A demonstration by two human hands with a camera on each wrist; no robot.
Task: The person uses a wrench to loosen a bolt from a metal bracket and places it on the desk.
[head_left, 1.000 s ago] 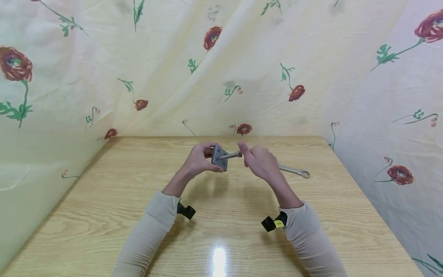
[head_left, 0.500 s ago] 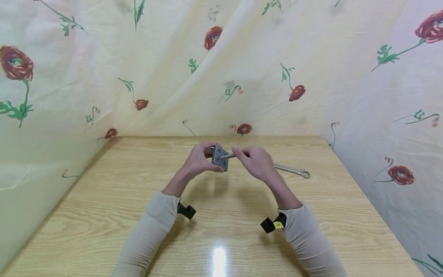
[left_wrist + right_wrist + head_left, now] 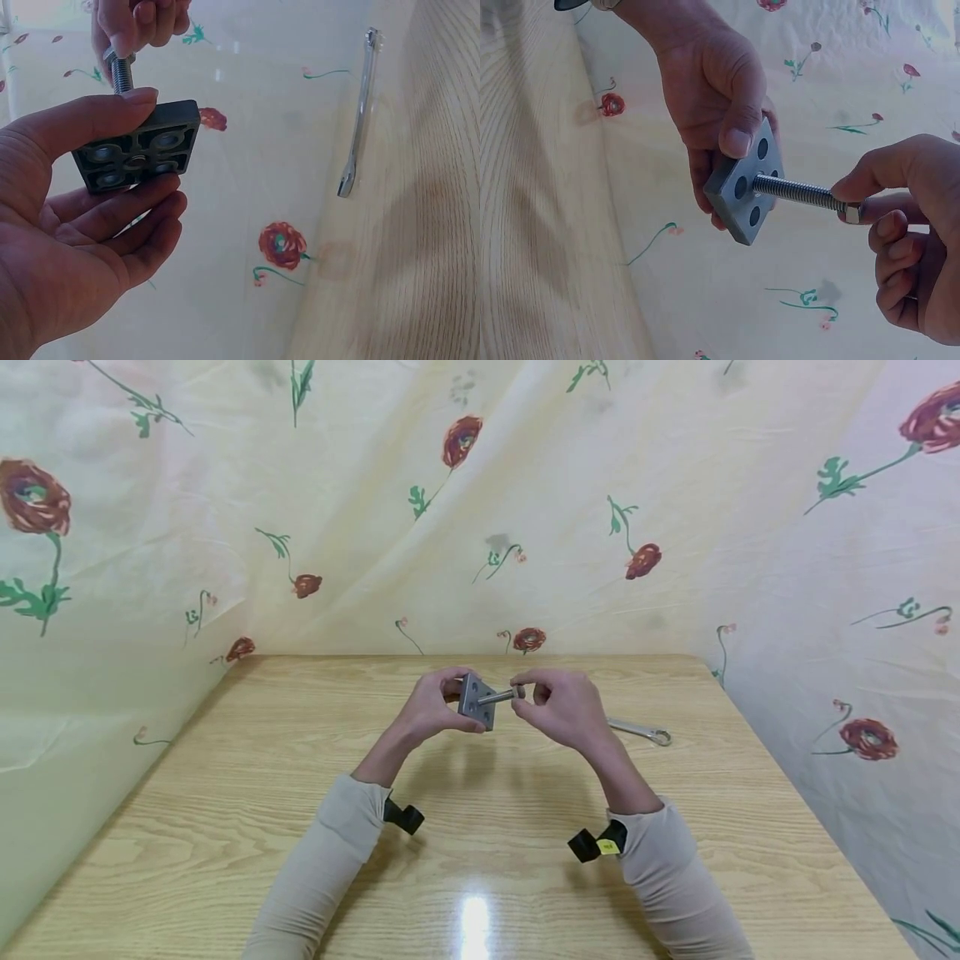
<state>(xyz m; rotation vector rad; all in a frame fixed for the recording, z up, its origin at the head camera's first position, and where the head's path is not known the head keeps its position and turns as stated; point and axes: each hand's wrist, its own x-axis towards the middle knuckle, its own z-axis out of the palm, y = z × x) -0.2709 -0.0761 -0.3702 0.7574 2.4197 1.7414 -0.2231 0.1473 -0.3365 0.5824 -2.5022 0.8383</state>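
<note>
My left hand [image 3: 432,708] grips a square grey plate [image 3: 467,700] by its edges, thumb on one side and fingers on the other. Holes sit near the plate's corners, and its back, facing the left wrist camera, is ribbed [image 3: 135,142]. A threaded hex bolt [image 3: 799,192] stands in the plate's central hole, most of its shank outside. The bolt's end shows in the middle of the ribbed back. With thumb and index finger, my right hand [image 3: 564,706] pinches the bolt's hex head [image 3: 853,213]; its other fingers are curled and off the bolt.
A combination wrench [image 3: 637,729] lies on the wooden table [image 3: 480,793], right of my right hand and partly hidden behind it. Flower-patterned cloth [image 3: 360,527] hangs behind the table and along both sides. Each wrist wears a black camera mount [image 3: 588,845].
My right hand's thumb and fingers have shifted around the bolt head, covering it half a second ago and now pinching it from above and below. My left hand and the plate stay put.
</note>
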